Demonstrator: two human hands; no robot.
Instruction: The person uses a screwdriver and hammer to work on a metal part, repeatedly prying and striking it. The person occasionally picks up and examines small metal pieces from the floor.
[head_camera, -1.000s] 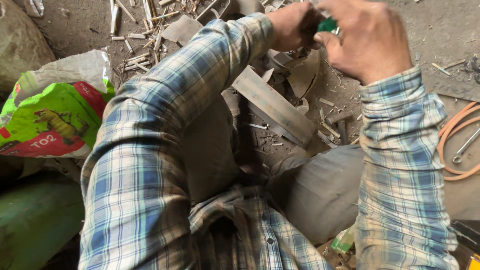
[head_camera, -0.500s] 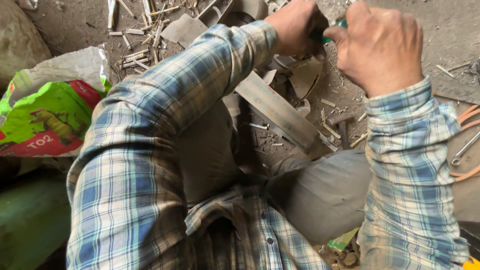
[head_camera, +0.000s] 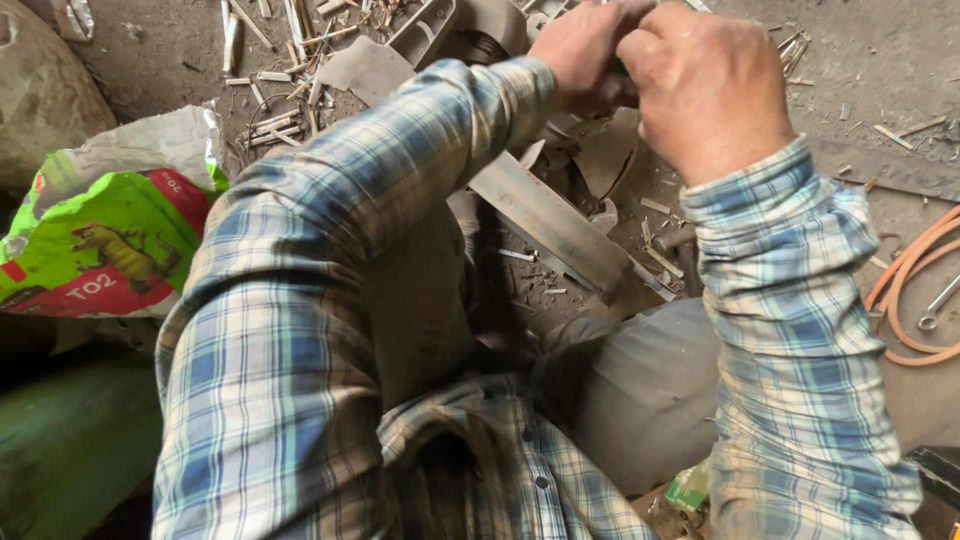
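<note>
My left hand (head_camera: 580, 55) and my right hand (head_camera: 705, 85) are pressed together at the top of the head view, both curled into fists around a small item that the fingers hide. I cannot tell what it is in this frame. Both arms wear blue plaid sleeves. Below the hands a flat grey metal bar (head_camera: 550, 225) lies slanted on the dirt ground between my knees.
A green and red printed sack (head_camera: 105, 245) lies at the left. Wood splinters (head_camera: 275, 75) litter the ground at the top. An orange hose (head_camera: 915, 280) and a metal wrench (head_camera: 937, 303) lie at the right edge. A grey plastic part (head_camera: 425, 30) sits at the top.
Both hands stay clenched together and have shifted slightly rightward in the view. The small green item seen between them earlier is now hidden by the fingers.
</note>
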